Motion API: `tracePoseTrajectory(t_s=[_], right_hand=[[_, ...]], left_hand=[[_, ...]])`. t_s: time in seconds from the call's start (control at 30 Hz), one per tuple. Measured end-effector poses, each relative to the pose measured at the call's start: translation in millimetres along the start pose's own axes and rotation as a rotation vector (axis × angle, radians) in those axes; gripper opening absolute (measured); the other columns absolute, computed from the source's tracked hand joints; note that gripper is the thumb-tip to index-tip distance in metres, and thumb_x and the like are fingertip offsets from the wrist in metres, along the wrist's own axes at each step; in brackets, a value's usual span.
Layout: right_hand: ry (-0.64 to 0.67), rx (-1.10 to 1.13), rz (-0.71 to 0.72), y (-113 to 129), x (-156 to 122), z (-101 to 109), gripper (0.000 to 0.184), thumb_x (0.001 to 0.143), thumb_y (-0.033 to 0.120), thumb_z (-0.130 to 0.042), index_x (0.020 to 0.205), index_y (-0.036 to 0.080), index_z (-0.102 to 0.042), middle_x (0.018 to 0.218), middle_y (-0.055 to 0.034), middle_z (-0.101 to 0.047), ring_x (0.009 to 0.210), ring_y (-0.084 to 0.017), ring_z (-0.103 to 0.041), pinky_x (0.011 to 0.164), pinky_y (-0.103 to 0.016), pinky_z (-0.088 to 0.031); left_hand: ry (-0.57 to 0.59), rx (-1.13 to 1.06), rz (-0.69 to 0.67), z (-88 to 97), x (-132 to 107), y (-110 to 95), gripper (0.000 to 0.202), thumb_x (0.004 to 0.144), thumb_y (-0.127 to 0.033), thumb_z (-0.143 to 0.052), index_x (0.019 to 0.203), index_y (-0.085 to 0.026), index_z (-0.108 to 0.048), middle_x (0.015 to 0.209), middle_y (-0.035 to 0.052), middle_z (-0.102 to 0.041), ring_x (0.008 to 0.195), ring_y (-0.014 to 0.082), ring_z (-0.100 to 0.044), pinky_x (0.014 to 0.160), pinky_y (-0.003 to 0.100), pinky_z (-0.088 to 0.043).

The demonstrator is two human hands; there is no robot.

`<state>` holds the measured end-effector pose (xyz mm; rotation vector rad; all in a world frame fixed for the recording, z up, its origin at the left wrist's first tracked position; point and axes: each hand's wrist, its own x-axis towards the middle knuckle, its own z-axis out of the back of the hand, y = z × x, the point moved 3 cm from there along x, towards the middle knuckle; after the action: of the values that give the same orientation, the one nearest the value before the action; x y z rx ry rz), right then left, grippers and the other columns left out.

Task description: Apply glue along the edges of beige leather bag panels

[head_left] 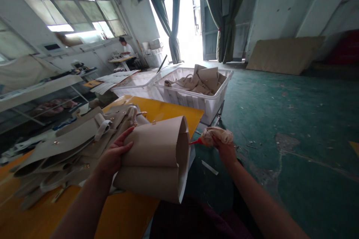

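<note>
My left hand (115, 154) grips a curled beige leather panel (151, 158), its fingers resting on the outer face. My right hand (223, 147) is closed around a cloth-wrapped squeeze bottle (215, 136) with a red pointed nozzle aimed left, toward the panel's edge. The nozzle stands apart from the leather. A loose pile of beige leather bag pieces (67, 145) with gold-coloured studs and straps lies on the yellow worktable (165, 114), just left of the panel.
A white plastic bin (190, 102) holding beige bag parts stands beyond the table. To the right lies a worn green floor (280, 119). A seated person (126, 47) works at a far bench, with shelving along the left wall. Curtains frame a bright doorway.
</note>
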<state>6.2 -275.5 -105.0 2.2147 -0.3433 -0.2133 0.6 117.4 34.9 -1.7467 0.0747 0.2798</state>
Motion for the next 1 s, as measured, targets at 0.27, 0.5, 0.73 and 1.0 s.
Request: tracePoseTrajectory(t_s=[0.27, 0.5, 0.73, 1.0], right_hand=[[-0.044, -0.113, 0.038, 2.7, -31.0, 6.0, 0.041, 0.064, 0.042, -0.096, 0.098, 0.023, -0.081, 0.100, -0.0052, -0.077, 0.083, -0.022, -0.069, 0.061, -0.027, -0.057], [-0.048, -0.077, 0.020, 1.7, -38.5, 9.8, 0.042, 0.066, 0.040, -0.096, 0.101, 0.023, -0.080, 0.101, -0.0053, -0.076, 0.083, -0.021, -0.068, 0.057, -0.024, -0.056], [-0.128, -0.046, 0.089, -5.6, 0.0, 5.7, 0.054, 0.057, 0.047, -0.099, 0.102, 0.025, -0.078, 0.102, -0.0044, -0.074, 0.084, -0.022, -0.068, 0.057, -0.025, -0.057], [0.035, -0.053, 0.156, -1.1, 15.4, -9.5, 0.042, 0.070, 0.044, -0.093, 0.105, 0.024, -0.080, 0.106, -0.0064, -0.076, 0.087, -0.021, -0.071, 0.066, -0.027, -0.060]], left_hand=[[0.009, -0.053, -0.022, 5.0, -6.3, 9.7, 0.076, 0.047, -0.018, -0.103, 0.119, -0.032, -0.082, 0.121, 0.0046, -0.080, 0.090, 0.0206, -0.075, 0.074, 0.021, -0.063], [0.008, -0.040, -0.044, 7.0, -11.3, 14.0, 0.073, 0.047, -0.020, -0.104, 0.116, -0.032, -0.083, 0.120, 0.0028, -0.080, 0.091, 0.0201, -0.074, 0.073, 0.019, -0.061], [-0.017, -0.041, -0.064, 11.8, -7.8, 17.3, 0.073, 0.047, -0.024, -0.103, 0.117, -0.031, -0.083, 0.123, 0.0039, -0.079, 0.095, 0.0210, -0.075, 0.075, 0.019, -0.061], [-0.021, -0.069, -0.044, 11.4, -8.8, 19.8, 0.073, 0.047, -0.023, -0.103, 0.116, -0.032, -0.083, 0.118, 0.0042, -0.080, 0.090, 0.0198, -0.075, 0.074, 0.020, -0.061]])
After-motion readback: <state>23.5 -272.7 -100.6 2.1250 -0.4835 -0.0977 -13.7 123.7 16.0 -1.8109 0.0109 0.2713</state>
